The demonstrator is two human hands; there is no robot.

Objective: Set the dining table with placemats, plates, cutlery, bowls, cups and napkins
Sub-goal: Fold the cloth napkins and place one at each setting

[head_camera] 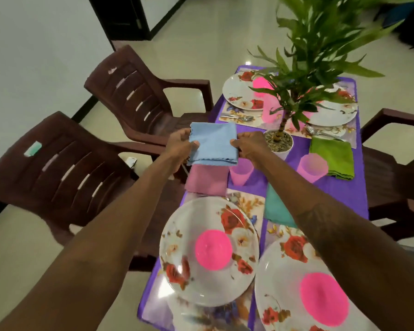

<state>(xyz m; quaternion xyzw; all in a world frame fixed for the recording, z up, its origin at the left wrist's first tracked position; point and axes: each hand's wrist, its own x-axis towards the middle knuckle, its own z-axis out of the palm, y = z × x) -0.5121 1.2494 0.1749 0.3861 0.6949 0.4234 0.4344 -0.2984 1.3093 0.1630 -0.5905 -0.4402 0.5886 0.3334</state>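
A folded light-blue napkin (213, 144) hangs above the table's left edge. My left hand (181, 144) pinches its left side and my right hand (247, 145) pinches its right side. Just below it a folded pink napkin (207, 180) lies on the purple tablecloth (339, 189) beside a translucent pink cup (241, 172). A teal napkin (276, 209) and a green napkin (334, 158) lie further right. Floral plates (208, 249) with pink bowls (213, 250) sit on floral placemats (249, 204) near me; two more plates (237, 91) stand at the far end with spoons (239, 118).
A potted plant (279, 142) with tall green leaves stands mid-table, right beside my right hand. Another pink cup (312, 168) sits by the green napkin. Brown plastic chairs (62, 175) flank the table on the left and right (397, 177). A dark doorway is at the back.
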